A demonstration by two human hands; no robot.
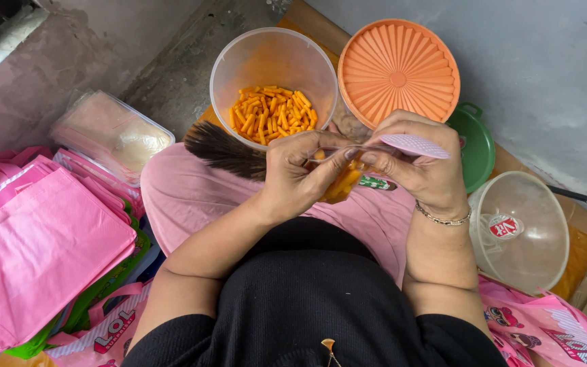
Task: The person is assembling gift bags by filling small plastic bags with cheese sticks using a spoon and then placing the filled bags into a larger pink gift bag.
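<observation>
Black fabric of the person's top [307,306] fills the bottom of the head view, with both forearms rising from it toward the middle of the picture.

At centre, the left hand [293,173] and right hand [419,166] meet over a pink-clad lap [191,197]. Between them hangs a small clear plastic bag [341,182], already holding a portion of orange stick snacks. The left fingers are closed, pinching the bag's upper edge; the right fingers are curled, gripping that same top together with a pink slotted spoon [412,144], a bracelet [443,217] at the wrist. As far as can be judged, this bag has its fill and its top is being gathered, not yet sealed.

At twelve o'clock from the hands stands a clear tub [273,68] with a good layer of the same snacks [273,112] on its bottom, so plenty seems left to portion. At one o'clock leans an orange ribbed lid [399,68], a green lid [477,143] behind it. At four o'clock lies a clear dome-shaped lid [518,231]. At nine o'clock sit stacked pink bags [35,251], and at ten o'clock a lidded clear box [110,132]. A dark brush [222,151] lies just left of the hands.
</observation>
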